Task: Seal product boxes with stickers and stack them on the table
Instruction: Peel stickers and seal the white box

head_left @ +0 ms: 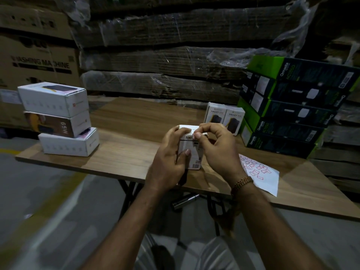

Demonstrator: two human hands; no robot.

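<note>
While the sealing is under way: one white product box (191, 152) is held at the counter's (136, 121) near edge, centre of view.
Left hand (171, 158): wrapped round the box's left side, gripping it.
Right hand (216, 147): thumb and forefinger pinched at the box's top flap seam, apparently pressing a sticker down; the sticker itself is too small to make out.
Done: three boxes stacked (62, 119) at 10 o'clock.
Left: two upright boxes (224, 118) at 1 o'clock, seemingly unsealed.
Supply: sticker sheet (261, 174) at 4 o'clock.
</note>
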